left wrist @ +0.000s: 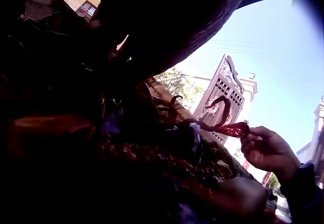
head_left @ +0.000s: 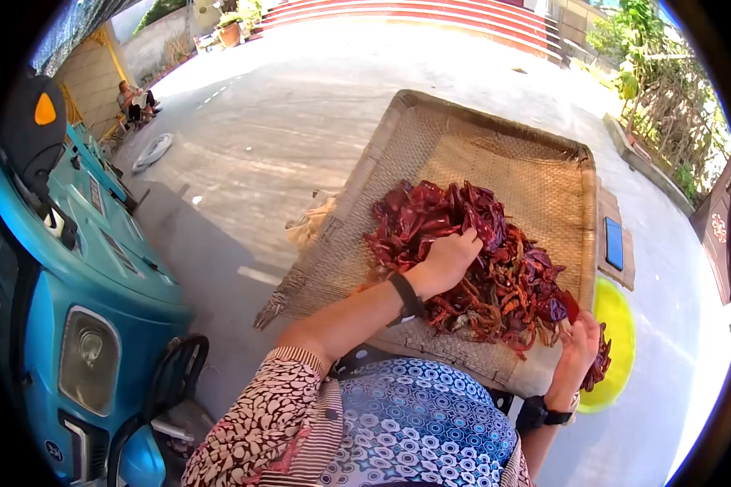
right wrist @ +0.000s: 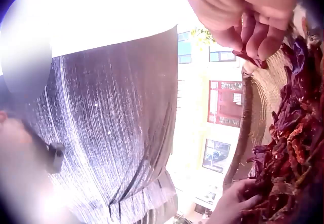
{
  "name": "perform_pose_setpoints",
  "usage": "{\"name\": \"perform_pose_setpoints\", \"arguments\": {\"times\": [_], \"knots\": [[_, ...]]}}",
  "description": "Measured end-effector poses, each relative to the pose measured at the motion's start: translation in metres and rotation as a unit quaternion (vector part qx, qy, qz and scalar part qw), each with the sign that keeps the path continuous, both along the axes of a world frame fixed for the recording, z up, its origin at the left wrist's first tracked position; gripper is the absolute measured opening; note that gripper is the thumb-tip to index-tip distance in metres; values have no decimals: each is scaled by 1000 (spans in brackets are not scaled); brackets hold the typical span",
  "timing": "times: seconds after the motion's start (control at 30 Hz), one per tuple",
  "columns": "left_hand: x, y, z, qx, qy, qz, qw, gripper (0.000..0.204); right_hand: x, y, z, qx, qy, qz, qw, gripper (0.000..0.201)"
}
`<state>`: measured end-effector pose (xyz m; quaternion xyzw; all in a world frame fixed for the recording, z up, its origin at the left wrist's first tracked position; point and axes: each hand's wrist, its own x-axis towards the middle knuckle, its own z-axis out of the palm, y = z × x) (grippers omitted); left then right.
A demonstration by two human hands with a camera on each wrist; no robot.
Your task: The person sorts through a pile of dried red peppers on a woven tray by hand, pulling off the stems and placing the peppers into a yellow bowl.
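Observation:
Dried red chilies (head_left: 430,219) lie heaped in a shallow woven tray (head_left: 479,162) in front of the person. The left hand (head_left: 448,261) reaches into the middle of the heap with bent fingers. Whether these fingers grip a chili, I cannot tell. At the tray's near right corner the right hand (head_left: 578,349) pinches one red chili by its end. The left wrist view, mostly dark, shows that chili (left wrist: 235,129) stretched out from the right hand's fingertips. From the right wrist, the left hand (right wrist: 235,203) appears low against the heap.
A yellow round container (head_left: 617,349) with some dark red chilies stands right of the tray. Behind it, a blue phone (head_left: 614,243) lies on cardboard (head_left: 617,272). A teal vehicle (head_left: 97,316) is close on the left. Far back left, a person (head_left: 135,101) sits by a wall.

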<state>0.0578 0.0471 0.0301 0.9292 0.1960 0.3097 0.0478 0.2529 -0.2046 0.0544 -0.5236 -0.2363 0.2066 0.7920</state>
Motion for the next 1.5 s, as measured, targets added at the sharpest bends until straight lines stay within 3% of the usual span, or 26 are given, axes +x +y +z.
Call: {"name": "perform_pose_setpoints", "arguments": {"times": [0.07,0.1,0.2,0.27,0.33,0.4,0.5,0.6,0.63,0.77,0.9,1.0,1.07,1.1,1.13,1.2,1.27,1.33,1.4,1.5], "knots": [[1,-3,3,-9,-6,11,1000,16,33,-12,-15,132,88,-22,987,29],[0,-3,3,-10,-8,19,1000,15,70,-24,-44,201,177,-32,963,32],[-1,-7,-4,-15,-15,17,1000,8,55,-34,-23,170,252,-4,953,31],[1,-22,6,-60,31,5,998,7,35,-26,-26,67,105,73,990,33],[-1,-38,20,-106,-18,-92,990,10,4,-13,-14,-57,-13,121,991,35],[3,-46,41,-208,122,-147,959,19,-33,7,3,-133,-87,144,977,33],[10,-53,46,-271,107,-205,934,20,-50,27,-2,-179,-191,188,947,25],[13,-50,56,-448,55,-244,858,20,-50,32,-15,-241,-203,277,908,24],[19,-42,52,-362,32,-250,897,21,-53,34,-17,-230,-194,269,915,28],[25,-33,56,-284,104,-211,930,23,-59,36,4,-133,-134,157,969,39],[26,-35,62,-359,142,-263,884,25,-46,48,5,-129,-99,145,976,24],[37,-28,46,-342,89,-280,893,24,-45,54,10,-121,-113,150,975,15],[38,-22,44,-395,56,-292,869,24,-47,55,29,-168,-100,133,972,17],[34,-23,56,-524,68,-258,809,22,-39,56,29,-157,-98,116,976,17],[36,-21,55,-553,40,-235,799,22,-27,56,26,-145,-97,97,980,17],[43,-14,42,-581,-15,-232,780,23,-2,51,21,-63,-39,25,997,21],[47,-15,36,-616,-45,-219,756,24,21,40,26,105,93,2,990,25],[52,-16,18,-614,-66,-208,759,26,50,23,19,234,206,-10,950,31],[53,-17,10,-616,-47,-197,761,26,66,8,12,246,256,-31,934,28],[52,-21,-2,-605,-56,-192,770,26,56,5,15,133,214,-54,966,25]]}}
